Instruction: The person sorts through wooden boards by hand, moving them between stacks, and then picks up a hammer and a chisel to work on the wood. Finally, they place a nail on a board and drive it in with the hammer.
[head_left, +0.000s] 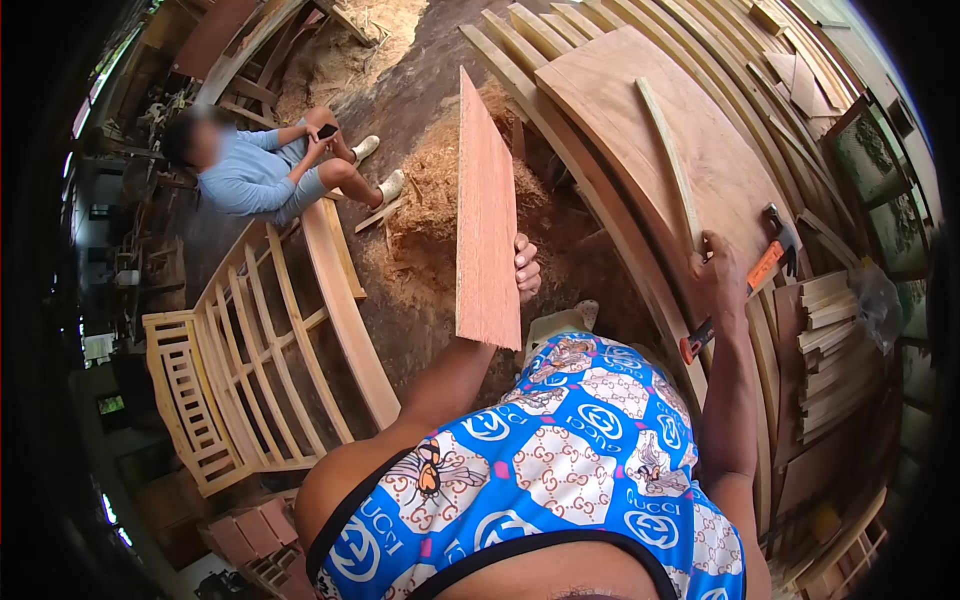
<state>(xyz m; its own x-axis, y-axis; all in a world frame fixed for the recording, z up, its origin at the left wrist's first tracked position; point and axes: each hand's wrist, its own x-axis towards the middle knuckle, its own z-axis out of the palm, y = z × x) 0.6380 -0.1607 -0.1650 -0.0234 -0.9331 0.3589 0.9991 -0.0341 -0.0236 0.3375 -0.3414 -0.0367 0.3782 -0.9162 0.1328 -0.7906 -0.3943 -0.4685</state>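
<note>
My left hand [527,268] is wrapped round the edge of a thin reddish plywood board [486,220], held upright and off the bench. The board hides part of that hand and the wrist. My right hand [716,268] has its fingers closed at the near end of a narrow wooden strip [665,150]. That strip lies across a wide plywood panel [640,110] on the bench. Beneath my right wrist a claw hammer [767,266] with an orange and black handle rests on the wood, its handle partly covered by the forearm.
At left, a person [250,165] sits holding a phone [327,131]. A slatted wooden frame [255,350] stands nearby. Sawdust [430,235] is heaped on the floor. Long planks [690,60] run along the bench, with stacked wood pieces [828,335] and a plastic bag [878,305] at right.
</note>
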